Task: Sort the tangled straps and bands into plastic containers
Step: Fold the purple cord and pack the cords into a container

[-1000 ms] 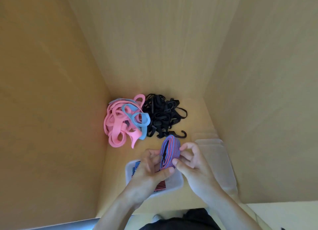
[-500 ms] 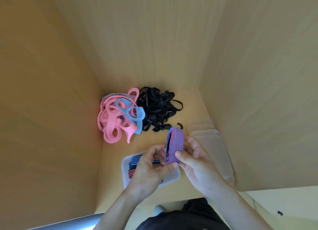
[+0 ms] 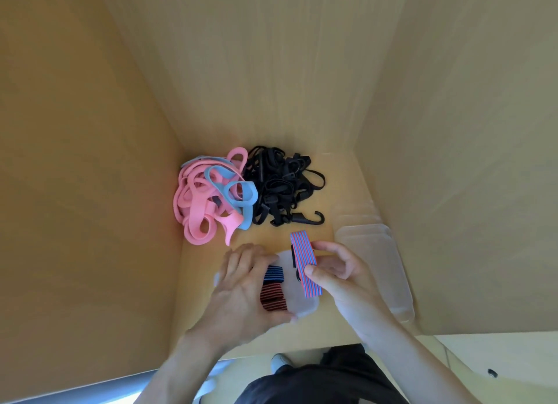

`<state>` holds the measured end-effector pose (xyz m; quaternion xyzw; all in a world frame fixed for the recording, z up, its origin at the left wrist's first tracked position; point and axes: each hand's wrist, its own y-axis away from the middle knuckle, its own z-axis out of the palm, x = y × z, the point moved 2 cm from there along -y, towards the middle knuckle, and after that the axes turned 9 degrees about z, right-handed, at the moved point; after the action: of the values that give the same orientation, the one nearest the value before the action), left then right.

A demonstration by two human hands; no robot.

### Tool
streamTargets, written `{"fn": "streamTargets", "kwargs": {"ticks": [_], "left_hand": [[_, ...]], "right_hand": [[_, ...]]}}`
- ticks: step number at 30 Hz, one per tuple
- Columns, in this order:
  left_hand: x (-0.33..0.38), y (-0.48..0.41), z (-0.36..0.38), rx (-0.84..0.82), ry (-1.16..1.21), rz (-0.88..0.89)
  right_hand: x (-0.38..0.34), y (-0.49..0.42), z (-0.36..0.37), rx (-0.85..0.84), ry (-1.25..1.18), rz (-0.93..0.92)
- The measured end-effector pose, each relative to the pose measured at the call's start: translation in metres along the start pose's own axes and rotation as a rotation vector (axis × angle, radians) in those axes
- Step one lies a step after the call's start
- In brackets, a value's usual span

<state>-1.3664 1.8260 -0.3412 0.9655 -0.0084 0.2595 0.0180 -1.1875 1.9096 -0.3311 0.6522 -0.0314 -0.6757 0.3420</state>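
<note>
Right hand (image 3: 341, 276) is pinching a folded red-and-blue striped strap (image 3: 303, 258) between thumb and fingers, just above the clear plastic container (image 3: 302, 305). Left hand (image 3: 241, 285) is lying spread across the container's left side. Two folded striped straps (image 3: 273, 295) are sitting inside. Pink and blue bands (image 3: 196, 210) and black hook straps (image 3: 280, 186) are lying tangled at the counter's (image 3: 205, 270) back.

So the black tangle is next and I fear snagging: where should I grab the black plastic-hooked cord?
Probably pinch the shank behind the black plastic hook, coming from the right: it juts clear of the tangled black straps onto bare wood, with nothing lying over it.
</note>
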Motion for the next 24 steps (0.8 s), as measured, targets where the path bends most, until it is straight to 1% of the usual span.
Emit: {"fn": "streamTargets", "kwargs": {"ticks": [1,3,5,8,10,12,15,18,21,24], "left_hand": [[-0.008,0.002,0.002,-0.073,-0.104,0.000],[-0.021,0.008,0.005,-0.178,-0.175,-0.026],[-0.026,0.012,0.009,-0.196,-0.198,-0.038],[-0.015,0.015,0.013,-0.154,-0.246,-0.092],[-0.009,0.017,0.020,-0.125,-0.257,-0.129],[-0.007,0.019,0.027,-0.061,-0.273,-0.122],[-0.008,0.020,0.032,0.010,-0.291,-0.124],[-0.008,0.022,0.035,0.028,-0.292,-0.119],[-0.007,0.022,0.035,0.088,-0.272,-0.123],[-0.006,0.023,0.037,0.124,-0.272,-0.119]], "right_hand": [[0.002,0.001,0.000,0.016,0.038,-0.001],[0.006,0.002,0.000,0.047,0.093,0.000],[0.010,0.002,0.001,0.064,0.150,0.005],[0.017,0.001,0.003,0.106,0.313,-0.012],[0.022,0.000,0.005,0.191,0.511,-0.046],[0.026,-0.001,0.010,0.270,0.739,-0.083],[0.025,-0.004,0.020,0.314,1.004,-0.143],[0.022,-0.009,0.029,0.344,1.120,-0.209],[0.022,-0.013,0.035,0.358,1.203,-0.223],[0.027,-0.013,0.036,0.378,1.277,-0.303]]}}
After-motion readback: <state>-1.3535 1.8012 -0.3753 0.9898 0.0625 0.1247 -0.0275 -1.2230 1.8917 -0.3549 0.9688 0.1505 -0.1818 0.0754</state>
